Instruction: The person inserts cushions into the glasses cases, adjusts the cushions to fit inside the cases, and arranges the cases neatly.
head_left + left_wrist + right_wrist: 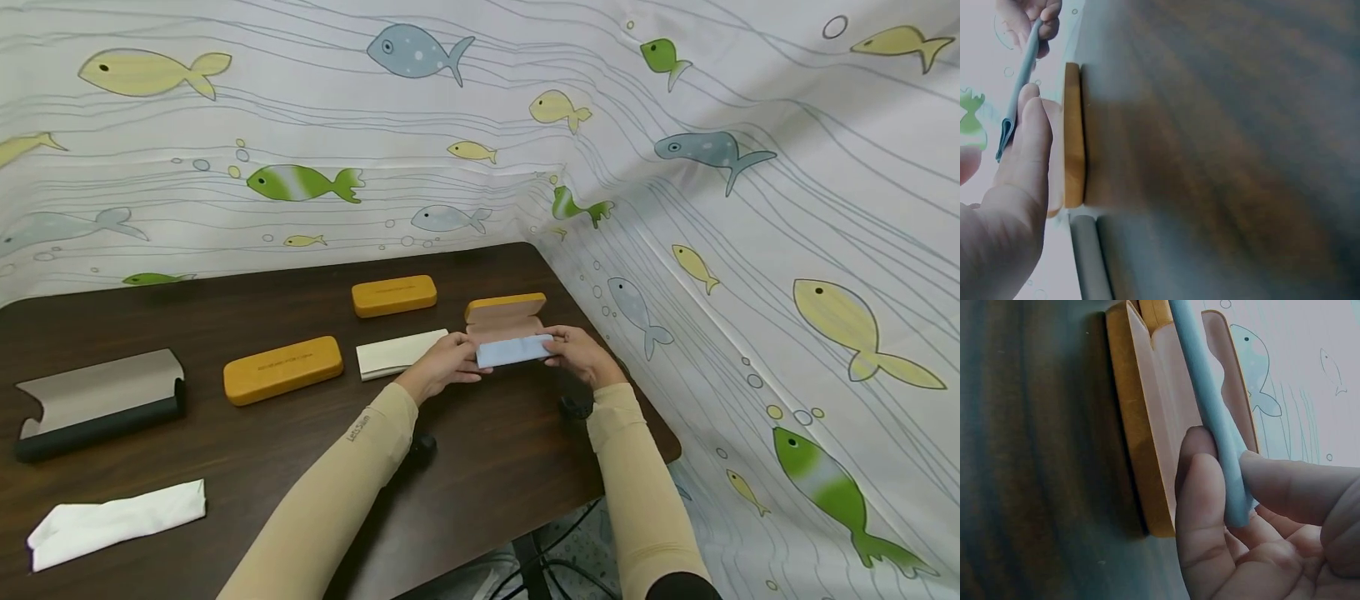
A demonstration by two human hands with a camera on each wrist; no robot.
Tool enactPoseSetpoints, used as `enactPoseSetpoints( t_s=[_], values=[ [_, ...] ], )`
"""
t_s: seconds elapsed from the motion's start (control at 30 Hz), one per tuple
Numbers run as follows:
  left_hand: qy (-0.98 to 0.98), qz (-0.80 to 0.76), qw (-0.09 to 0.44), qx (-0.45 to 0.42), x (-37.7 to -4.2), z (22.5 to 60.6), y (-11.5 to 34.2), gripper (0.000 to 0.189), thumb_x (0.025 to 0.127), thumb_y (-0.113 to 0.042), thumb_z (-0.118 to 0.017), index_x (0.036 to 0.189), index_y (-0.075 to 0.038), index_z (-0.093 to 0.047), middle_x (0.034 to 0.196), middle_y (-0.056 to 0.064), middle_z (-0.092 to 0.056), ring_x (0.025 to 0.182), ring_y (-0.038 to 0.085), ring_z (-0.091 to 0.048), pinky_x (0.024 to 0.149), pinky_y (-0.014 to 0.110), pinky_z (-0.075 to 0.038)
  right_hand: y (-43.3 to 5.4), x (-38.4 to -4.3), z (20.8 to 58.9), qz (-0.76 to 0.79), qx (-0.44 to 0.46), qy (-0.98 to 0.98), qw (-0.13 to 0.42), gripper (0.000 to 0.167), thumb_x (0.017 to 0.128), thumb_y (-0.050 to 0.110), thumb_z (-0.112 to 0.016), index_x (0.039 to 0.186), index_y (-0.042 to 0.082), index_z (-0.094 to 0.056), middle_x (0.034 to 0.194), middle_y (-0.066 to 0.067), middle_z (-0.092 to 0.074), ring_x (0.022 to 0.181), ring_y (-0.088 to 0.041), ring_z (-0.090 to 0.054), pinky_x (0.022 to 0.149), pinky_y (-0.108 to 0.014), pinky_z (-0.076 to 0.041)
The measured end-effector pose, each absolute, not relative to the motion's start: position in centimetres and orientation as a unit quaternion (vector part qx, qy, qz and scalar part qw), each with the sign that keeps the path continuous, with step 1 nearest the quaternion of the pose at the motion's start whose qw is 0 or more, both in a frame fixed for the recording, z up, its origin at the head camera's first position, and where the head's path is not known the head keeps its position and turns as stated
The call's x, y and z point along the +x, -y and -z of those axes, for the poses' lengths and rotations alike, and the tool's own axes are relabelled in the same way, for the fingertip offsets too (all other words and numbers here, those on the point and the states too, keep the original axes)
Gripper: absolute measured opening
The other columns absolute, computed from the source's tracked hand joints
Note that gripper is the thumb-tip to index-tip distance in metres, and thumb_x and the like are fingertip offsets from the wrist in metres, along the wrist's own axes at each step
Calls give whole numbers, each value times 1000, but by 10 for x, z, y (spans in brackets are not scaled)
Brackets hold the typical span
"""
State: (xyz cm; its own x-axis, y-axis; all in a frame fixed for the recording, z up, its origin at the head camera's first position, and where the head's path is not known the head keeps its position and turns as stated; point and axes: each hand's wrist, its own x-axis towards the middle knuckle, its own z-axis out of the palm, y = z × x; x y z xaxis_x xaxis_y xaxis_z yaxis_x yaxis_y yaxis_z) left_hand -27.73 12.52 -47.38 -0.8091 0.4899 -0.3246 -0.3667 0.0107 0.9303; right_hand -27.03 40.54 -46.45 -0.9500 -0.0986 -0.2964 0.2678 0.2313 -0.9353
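Observation:
A folded light-blue cloth (514, 351) is held up as a long narrow strip in front of an open yellow glasses case (507, 310) with a pinkish lining. My right hand (579, 354) pinches its right end between thumb and fingers; the right wrist view shows this cloth (1213, 400) hanging over the case's lower half (1141, 425). At the other end is my left hand (447, 362). In the left wrist view, the straight fingers (1034, 131) lie along the cloth (1019, 94), with the thumb standing apart from it.
Behind and left lie two closed yellow glasses cases (394, 296) (283, 370) and a folded cream cloth (397, 353). Farther left are an open dark case (105, 404) with grey lining and a white cloth (120, 523). A fish-print curtain (300, 125) borders the table.

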Motion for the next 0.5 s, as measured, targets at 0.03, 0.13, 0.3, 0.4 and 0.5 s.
enactPoseSetpoints(
  t_s=[0.03, 0.13, 0.3, 0.4, 0.5],
  values=[
    [-641, -703, 304, 45, -280, 473, -125, 29, 110, -18, -44, 132, -1, -46, 130, 24, -61, 103, 28, -72, 86, 38, -59, -405, -275, 464, 619, 58, -769, 149, 42, 106, 3, -50, 146, -8, -46, 119, -15, -56, 84, -15, -60, 71, -20, -55],
    [-635, -709, 303, 36, -287, 471, -123, 31, 110, -21, -44, 136, -3, -44, 133, 23, -59, 106, 28, -71, 89, 40, -58, -403, -287, 465, 623, 63, -765, 152, 40, 106, 4, -50, 146, -6, -47, 119, -15, -55, 84, -15, -62, 71, -20, -55],
    [-615, -725, 308, 26, -298, 471, -121, 39, 111, -23, -40, 145, -3, -36, 140, 25, -52, 115, 33, -66, 94, 44, -56, -400, -303, 466, 628, 70, -758, 163, 41, 107, 5, -49, 147, -5, -46, 118, -15, -55, 86, -15, -61, 72, -20, -56],
    [-611, -729, 308, 23, -303, 472, -120, 43, 112, -25, -36, 149, -4, -31, 146, 26, -45, 121, 35, -62, 98, 45, -53, -400, -312, 468, 627, 76, -757, 165, 41, 107, 5, -49, 147, -5, -46, 120, -15, -54, 88, -15, -59, 73, -21, -56],
    [-612, -729, 306, 16, -308, 473, -119, 44, 113, -26, -34, 151, -4, -29, 152, 26, -40, 125, 35, -59, 101, 46, -51, -400, -319, 470, 622, 87, -761, 163, 40, 107, 5, -50, 146, -4, -47, 121, -15, -53, 87, -15, -59, 72, -21, -56]
  ],
)
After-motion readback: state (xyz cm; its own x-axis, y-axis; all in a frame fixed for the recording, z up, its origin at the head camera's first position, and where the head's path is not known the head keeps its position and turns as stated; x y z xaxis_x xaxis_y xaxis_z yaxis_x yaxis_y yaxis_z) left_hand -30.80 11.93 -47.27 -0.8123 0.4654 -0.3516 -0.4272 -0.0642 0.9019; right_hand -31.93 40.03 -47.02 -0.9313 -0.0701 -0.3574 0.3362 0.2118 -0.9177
